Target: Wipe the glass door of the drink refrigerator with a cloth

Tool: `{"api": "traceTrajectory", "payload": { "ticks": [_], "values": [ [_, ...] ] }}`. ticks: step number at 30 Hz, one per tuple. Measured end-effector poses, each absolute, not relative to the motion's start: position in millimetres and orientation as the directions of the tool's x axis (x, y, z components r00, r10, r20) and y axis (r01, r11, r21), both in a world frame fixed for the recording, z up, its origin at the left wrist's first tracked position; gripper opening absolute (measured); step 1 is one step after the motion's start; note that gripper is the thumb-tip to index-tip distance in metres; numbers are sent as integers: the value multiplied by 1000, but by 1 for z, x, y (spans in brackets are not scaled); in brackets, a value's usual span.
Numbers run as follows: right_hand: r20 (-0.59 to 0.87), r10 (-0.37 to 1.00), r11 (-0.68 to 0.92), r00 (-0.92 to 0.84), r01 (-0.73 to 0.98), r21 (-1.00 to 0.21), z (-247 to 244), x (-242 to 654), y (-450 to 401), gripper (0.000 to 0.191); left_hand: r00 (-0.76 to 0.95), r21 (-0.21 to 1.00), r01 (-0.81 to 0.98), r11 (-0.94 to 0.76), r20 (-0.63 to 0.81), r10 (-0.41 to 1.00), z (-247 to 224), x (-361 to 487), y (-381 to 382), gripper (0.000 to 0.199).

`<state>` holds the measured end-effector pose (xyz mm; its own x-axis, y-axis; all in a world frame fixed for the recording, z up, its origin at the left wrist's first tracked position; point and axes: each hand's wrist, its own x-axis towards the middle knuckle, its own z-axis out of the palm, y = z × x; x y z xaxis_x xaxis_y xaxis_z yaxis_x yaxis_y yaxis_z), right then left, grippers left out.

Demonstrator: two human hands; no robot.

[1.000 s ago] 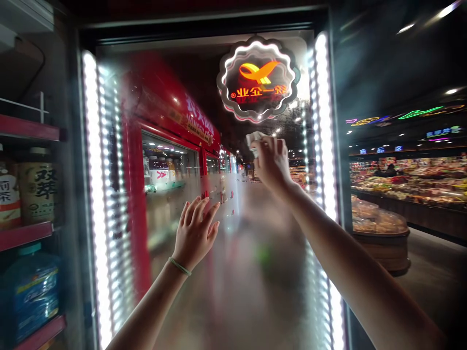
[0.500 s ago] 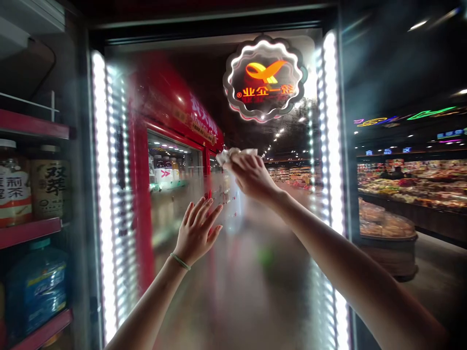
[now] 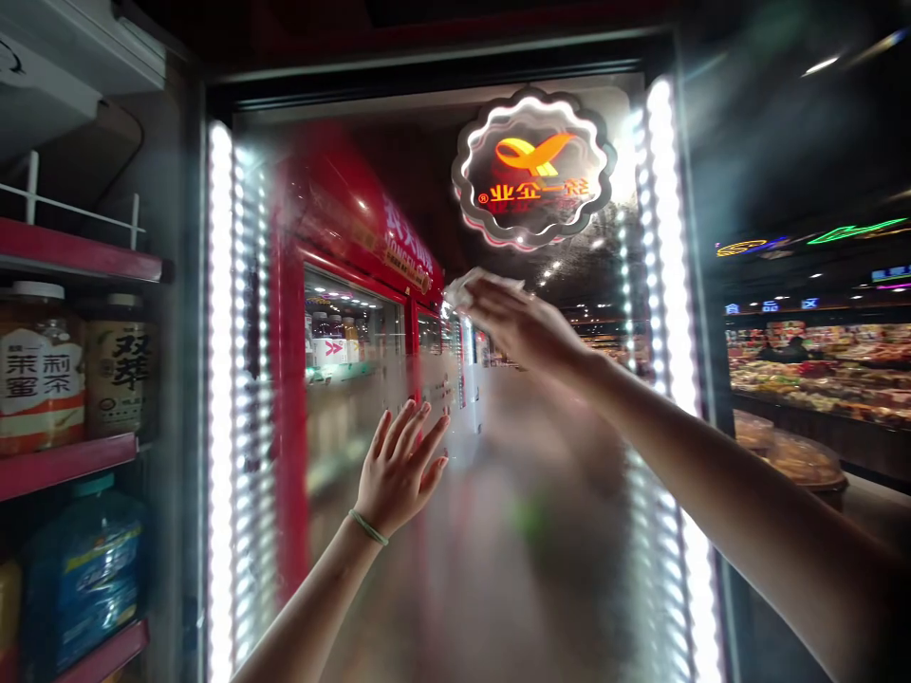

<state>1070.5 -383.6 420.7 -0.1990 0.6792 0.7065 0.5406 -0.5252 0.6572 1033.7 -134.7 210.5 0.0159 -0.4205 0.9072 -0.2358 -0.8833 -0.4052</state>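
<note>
- right hand (image 3: 523,318) clamped on white cloth (image 3: 478,281), below lit sign (image 3: 533,173)
- left hand (image 3: 399,474) at glass door (image 3: 533,598); fingers apart, nothing held
- upper pane mostly clear; lower hazy, seemingly unwiped

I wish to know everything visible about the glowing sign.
The glowing sign is round, with a dark scalloped rim and wavy white light. Inside are a yellow-orange ribbon emblem and mirrored orange characters. Its material is unclear. It is upright, apparently fixed to the glass door near the upper right corner; the right hand is below, not touching it.
</note>
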Motion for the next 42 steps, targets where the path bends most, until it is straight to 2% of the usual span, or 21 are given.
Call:
{"api": "traceTrajectory", "payload": {
  "ticks": [2,3,4,6,8,9,11,13,16,18,22,23,24,26,27,29,32,33,36,38,42],
  "values": [
    [826,522,-644,-212,538,545,427,1071,-386,65,17,-406,-236,-883,907,-422,210,1034,-135,61],
    [836,504,-649,-218,542,533,427,1072,-383,66,17,-408,-236,-882,906,-424,209,1035,-134,61],
    [806,549,-613,-221,549,568,425,1072,-379,67,17,-409,-237,-881,905,-425,209,1035,-135,61],
    [650,728,-452,-219,560,695,419,1071,-366,65,18,-406,-236,-883,907,-422,209,1036,-135,61],
    [556,801,-360,-221,564,743,415,1071,-357,62,14,-403,-231,-885,909,-417,209,1036,-135,61],
    [598,770,-398,-224,564,724,416,1071,-354,62,11,-403,-229,-886,909,-416,209,1036,-136,61],
    [764,601,-554,-234,567,610,418,1072,-349,64,5,-404,-227,-886,909,-416,209,1036,-136,61],
    [828,512,-612,-228,579,538,417,1072,-343,69,-1,-405,-233,-884,909,-417,209,1036,-136,61],
    [657,727,-433,-199,610,664,409,1070,-328,70,-13,-404,-245,-881,910,-414,209,1036,-136,61],
    [603,774,-377,-194,623,685,410,1069,-321,68,-11,-404,-247,-881,910,-414,208,1036,-135,61],
    [843,499,-596,-200,627,501,421,1069,-312,69,3,-404,-239,-883,909,-417,207,1037,-134,61],
    [836,513,-586,-195,632,507,421,1068,-309,69,0,-406,-238,-883,909,-417,207,1038,-134,61],
    [790,583,-539,-188,639,549,420,1067,-304,68,-8,-407,-239,-882,909,-417,207,1038,-134,60],
    [625,762,-393,-169,647,654,416,1065,-295,66,-27,-412,-240,-879,908,-418,207,1039,-133,58],
    [569,806,-351,-160,645,679,415,1065,-292,64,-36,-415,-239,-878,907,-419,208,1039,-133,58],
    [624,767,-411,-148,633,656,419,1064,-289,64,-36,-424,-237,-874,903,-428,210,1037,-132,57],
    [807,572,-585,-143,619,524,429,1065,-288,68,2,-455,-262,-851,882,-471,216,1028,-126,55],
    [807,574,-585,-140,620,523,429,1064,-287,69,22,-460,-279,-843,874,-485,219,1024,-123,54],
    [619,776,-419,-122,633,651,423,1062,-280,69,74,-432,-317,-844,876,-476,226,1012,-106,54],
    [551,826,-361,-122,636,682,421,1061,-275,68,89,-392,-299,-870,896,-434,229,1006,-89,55],
    [769,622,-554,-144,614,563,419,1062,-262,71,84,-309,-229,-923,939,-335,230,1002,-48,52]
  ]
}}
